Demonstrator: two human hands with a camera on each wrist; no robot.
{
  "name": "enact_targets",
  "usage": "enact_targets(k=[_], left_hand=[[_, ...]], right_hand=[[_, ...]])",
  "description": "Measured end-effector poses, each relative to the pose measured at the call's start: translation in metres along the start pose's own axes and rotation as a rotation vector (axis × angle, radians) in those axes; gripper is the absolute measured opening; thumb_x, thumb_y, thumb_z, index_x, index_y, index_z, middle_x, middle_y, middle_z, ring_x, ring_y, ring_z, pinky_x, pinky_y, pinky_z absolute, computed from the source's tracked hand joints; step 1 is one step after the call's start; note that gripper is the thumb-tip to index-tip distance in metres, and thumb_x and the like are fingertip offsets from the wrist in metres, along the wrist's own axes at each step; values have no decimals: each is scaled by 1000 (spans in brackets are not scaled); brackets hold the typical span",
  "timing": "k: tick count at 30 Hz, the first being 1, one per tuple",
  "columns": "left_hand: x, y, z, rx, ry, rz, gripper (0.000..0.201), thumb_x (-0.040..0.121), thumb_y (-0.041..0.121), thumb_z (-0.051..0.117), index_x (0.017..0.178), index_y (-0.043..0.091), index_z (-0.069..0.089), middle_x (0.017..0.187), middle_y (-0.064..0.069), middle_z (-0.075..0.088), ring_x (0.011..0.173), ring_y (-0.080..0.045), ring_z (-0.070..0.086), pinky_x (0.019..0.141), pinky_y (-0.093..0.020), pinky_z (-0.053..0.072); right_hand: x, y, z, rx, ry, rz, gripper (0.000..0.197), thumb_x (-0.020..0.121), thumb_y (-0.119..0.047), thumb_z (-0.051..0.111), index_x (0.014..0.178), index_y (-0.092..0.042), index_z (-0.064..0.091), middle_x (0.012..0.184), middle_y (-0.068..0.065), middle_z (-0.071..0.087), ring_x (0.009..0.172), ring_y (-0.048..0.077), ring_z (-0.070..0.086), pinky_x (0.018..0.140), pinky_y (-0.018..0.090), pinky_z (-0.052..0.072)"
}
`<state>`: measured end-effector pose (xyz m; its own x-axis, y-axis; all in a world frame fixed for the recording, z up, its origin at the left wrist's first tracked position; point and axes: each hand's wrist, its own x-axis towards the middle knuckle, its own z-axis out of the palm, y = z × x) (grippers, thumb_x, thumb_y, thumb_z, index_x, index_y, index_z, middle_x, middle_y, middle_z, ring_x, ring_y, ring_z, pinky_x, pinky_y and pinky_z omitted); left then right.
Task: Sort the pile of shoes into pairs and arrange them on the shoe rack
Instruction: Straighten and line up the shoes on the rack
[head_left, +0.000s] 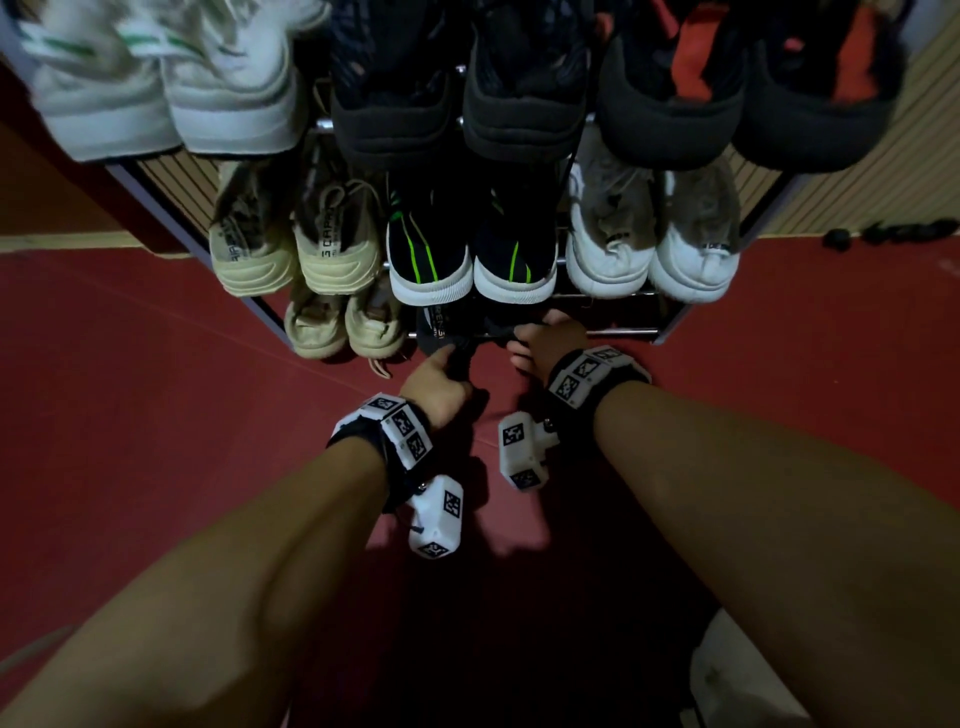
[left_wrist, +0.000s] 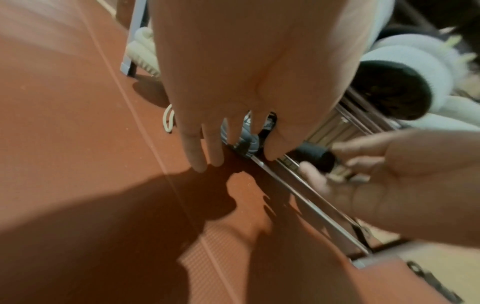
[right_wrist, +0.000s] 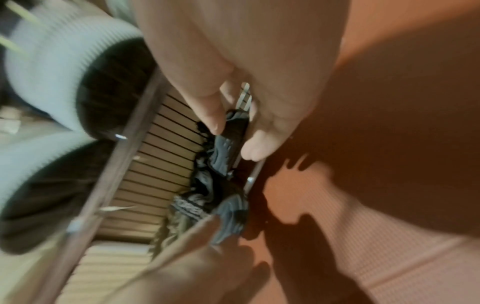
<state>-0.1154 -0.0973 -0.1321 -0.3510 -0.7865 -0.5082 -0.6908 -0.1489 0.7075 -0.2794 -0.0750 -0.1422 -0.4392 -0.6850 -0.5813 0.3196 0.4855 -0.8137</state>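
My left hand (head_left: 435, 385) and right hand (head_left: 546, 343) each pinch the heel of one dark grey shoe (head_left: 441, 332) at the bottom tier of the shoe rack (head_left: 618, 331). The pair's long axes run front to back, toes inward, heels toward me. I should push both in evenly until the heels line up with the beige pair (head_left: 345, 327) alongside.

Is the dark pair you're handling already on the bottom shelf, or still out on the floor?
On the bottom shelf. Both dark shoes sit on the lowest rails beside the beige pair, heels outward, each hand's grip on a heel.
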Motion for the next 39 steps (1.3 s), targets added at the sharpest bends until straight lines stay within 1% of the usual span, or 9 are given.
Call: enact_targets(k=[3,9,15,19,22,27,30,35,39], left_hand=[[-16,8,0,63,4,9,60,85,9,60,143,17,45,124,-9,63,99,-26,66,79,-25,50],[-64,32,-10,271,46,42,44,89,19,63,132,14,57,127,-6,61,110,-24,60,79,-20,39],[-123,67,-43,400,96,95,41,85,12,63,126,14,60,117,-7,65,96,-22,60,75,-25,44],[-158,83,-52,485,142,161,38,86,16,61,124,14,62,123,-8,64,105,-26,62,80,-30,48],[-175,88,-50,467,176,168,45,83,20,65,128,17,58,124,-6,64,107,-25,62,83,-28,47],[-191,83,-37,443,160,201,77,72,16,75,142,19,42,133,-7,57,120,-26,55,99,-35,48],[-192,74,-34,492,197,227,95,63,22,82,146,22,36,140,-6,52,127,-26,50,107,-38,42],[-199,63,-41,515,101,247,120,58,24,89,154,24,17,151,-6,37,139,-27,35,115,-36,32],[-204,51,-44,307,-150,242,110,60,9,89,149,21,27,138,0,52,131,-21,48,104,-30,44]], right_hand=[[-16,-6,-4,71,61,-44,17,91,-1,58,94,-15,50,76,10,58,65,17,60,47,20,51],[-67,-12,-38,-31,60,6,18,86,-12,70,76,-16,56,83,7,61,83,22,64,74,31,59],[-138,-58,-78,-359,60,-55,33,84,-13,67,117,-7,63,112,14,65,98,23,68,71,19,52],[-182,-90,-92,-395,188,-73,8,73,-8,62,66,-3,62,52,10,65,39,16,58,43,18,41],[-205,-103,-96,-377,186,-115,15,77,-5,61,64,-7,53,53,10,59,46,20,56,41,19,42],[-227,-105,-93,-275,162,-211,15,61,-5,69,57,-8,55,64,18,63,65,33,67,67,52,60],[-241,-106,-90,-313,136,-283,4,76,-5,67,73,-7,66,62,11,60,59,26,59,54,25,53],[-239,-113,-93,-286,68,-309,13,81,-5,67,73,-14,68,86,12,69,94,32,67,91,43,55],[-239,-115,-97,-228,80,-293,12,88,-3,63,97,-1,70,103,20,68,102,35,65,96,46,51]])
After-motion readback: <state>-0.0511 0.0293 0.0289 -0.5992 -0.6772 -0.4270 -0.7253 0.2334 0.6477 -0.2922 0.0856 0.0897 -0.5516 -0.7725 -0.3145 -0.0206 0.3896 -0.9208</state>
